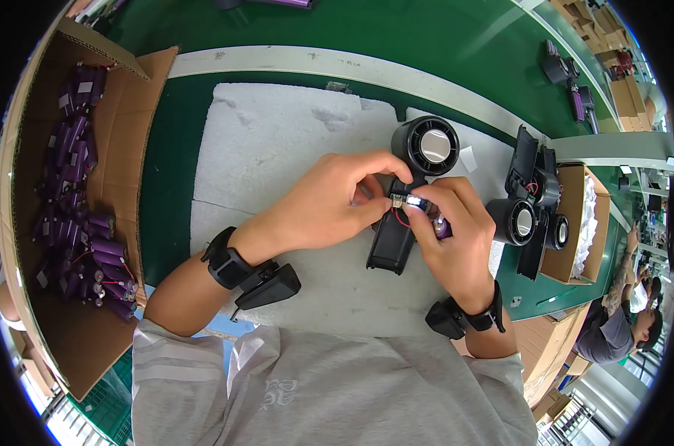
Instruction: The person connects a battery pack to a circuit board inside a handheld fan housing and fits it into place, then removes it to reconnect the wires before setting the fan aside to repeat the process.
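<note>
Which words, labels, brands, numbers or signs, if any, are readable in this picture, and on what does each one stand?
None reads clearly enough to quote.
Grey shirt: pale chest print, too blurred.
Purple cells, in the cardboard box: white labels, too small.
Black fan: no lettering visible.

Open room is offered by the pale foam sheet beyond the left hand. Farther left, passage is barred by the cardboard box's wall. Ahead, the right hand is obstructed by a fan head; rightward, by clustered black fans.
</note>
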`<state>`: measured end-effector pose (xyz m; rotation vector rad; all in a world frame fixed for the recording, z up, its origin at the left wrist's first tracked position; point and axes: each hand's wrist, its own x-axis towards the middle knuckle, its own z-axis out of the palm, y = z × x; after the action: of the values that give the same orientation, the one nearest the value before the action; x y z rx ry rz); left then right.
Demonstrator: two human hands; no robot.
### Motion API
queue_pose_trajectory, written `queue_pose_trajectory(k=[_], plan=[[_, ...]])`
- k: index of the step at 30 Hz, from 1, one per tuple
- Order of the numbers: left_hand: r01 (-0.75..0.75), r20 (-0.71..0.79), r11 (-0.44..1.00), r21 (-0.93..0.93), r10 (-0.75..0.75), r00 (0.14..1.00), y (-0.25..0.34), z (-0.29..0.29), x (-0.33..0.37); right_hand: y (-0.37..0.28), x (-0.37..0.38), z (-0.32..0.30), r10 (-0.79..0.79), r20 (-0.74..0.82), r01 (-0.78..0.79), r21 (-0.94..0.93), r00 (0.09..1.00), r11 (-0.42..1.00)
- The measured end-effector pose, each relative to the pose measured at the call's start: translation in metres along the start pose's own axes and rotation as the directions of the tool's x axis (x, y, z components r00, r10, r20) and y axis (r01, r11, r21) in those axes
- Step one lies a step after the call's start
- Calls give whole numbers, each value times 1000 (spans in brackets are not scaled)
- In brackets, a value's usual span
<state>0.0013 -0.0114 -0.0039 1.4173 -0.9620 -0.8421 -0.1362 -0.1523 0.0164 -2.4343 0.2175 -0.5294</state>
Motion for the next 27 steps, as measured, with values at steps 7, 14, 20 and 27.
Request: queue_pose_trajectory(k=[7, 14, 20, 27], plan=[[157, 79, 988, 8, -157, 984, 7, -4, 0, 0, -2, 4, 59, -86, -55, 57, 995, 997], [183, 46, 982, 54, -186, 981, 6, -1, 1, 1, -2, 3, 17, -74, -16, 14, 997, 1000], [41, -94, 998, 44, -36, 995, -1, 6, 2, -4, 1, 2, 49, -41, -48, 15, 998, 999], [-141, 81, 950, 280, 123, 989, 6, -1, 4, 4, 0, -4, 285, 128, -302, 132, 950, 944]])
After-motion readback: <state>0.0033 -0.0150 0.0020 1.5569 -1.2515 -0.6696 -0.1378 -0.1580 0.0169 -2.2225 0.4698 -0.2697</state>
